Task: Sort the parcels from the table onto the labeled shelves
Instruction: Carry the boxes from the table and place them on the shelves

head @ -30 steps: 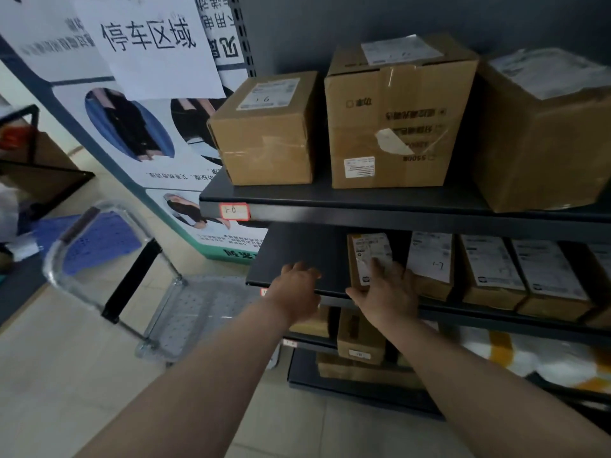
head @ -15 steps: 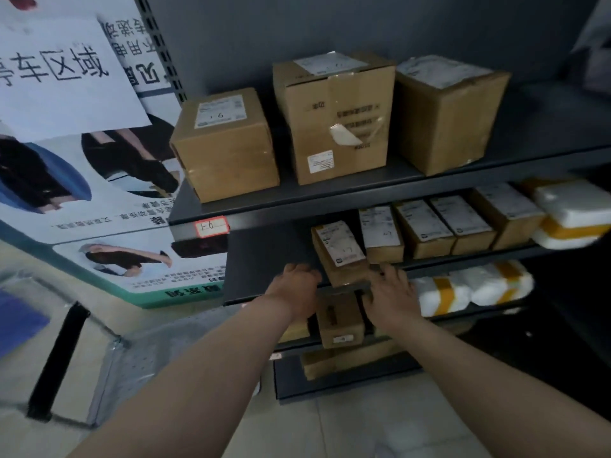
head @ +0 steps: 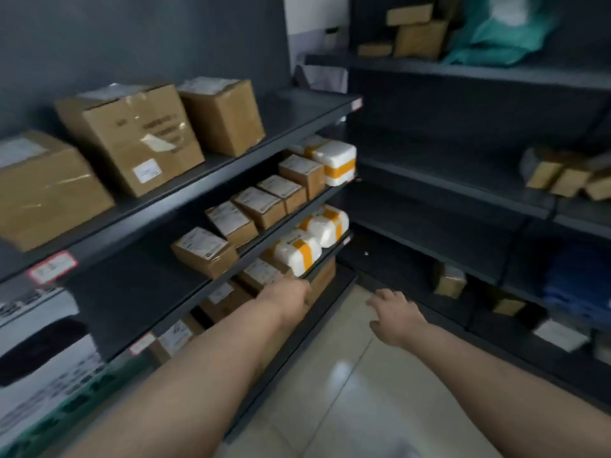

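Note:
A dark shelf unit (head: 205,185) runs along the left. Its upper board carries three large cardboard boxes (head: 132,137). The board below holds a row of small labelled cardboard parcels (head: 205,251), with white parcels banded in orange tape (head: 334,158) at its far end. More white taped parcels (head: 299,251) lie one board lower. My left hand (head: 289,292) hangs in front of the lower shelf edge, fingers curled, nothing in it. My right hand (head: 393,309) is out over the floor with fingers spread, empty.
A second dark shelf unit (head: 463,190) stands at right with scattered small boxes (head: 558,175), a green bag (head: 506,28) on top and a blue item (head: 578,292) lower down. Red-bordered shelf labels (head: 51,267) mark the edges. Pale tiled floor (head: 337,375) lies between the units.
The view has swung right, from the left shelf end toward the corner. Both hands have left the small parcel on the middle board and dropped lower, the right hand moving away over the floor.

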